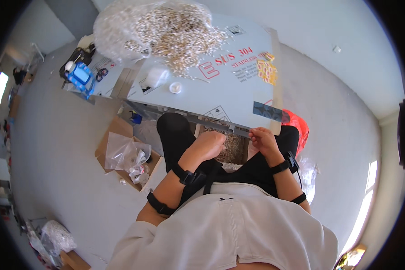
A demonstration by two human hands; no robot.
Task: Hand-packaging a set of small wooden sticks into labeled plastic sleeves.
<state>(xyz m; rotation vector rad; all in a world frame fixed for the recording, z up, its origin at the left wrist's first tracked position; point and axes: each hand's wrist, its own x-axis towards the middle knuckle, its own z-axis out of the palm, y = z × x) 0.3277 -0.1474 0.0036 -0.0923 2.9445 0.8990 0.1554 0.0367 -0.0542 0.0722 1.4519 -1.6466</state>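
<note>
Hands meet at the table edge.
Left hand (210, 145) curled over a box of small pieces (233, 147); right hand (263, 138) beside it pinches something tiny.

A heap of small parts (175, 31) lies on the bench (229, 90), far side; a roll (156, 77) sits nearer. A box of parts (231, 146) lies below the bench edge, between both hands.
</note>
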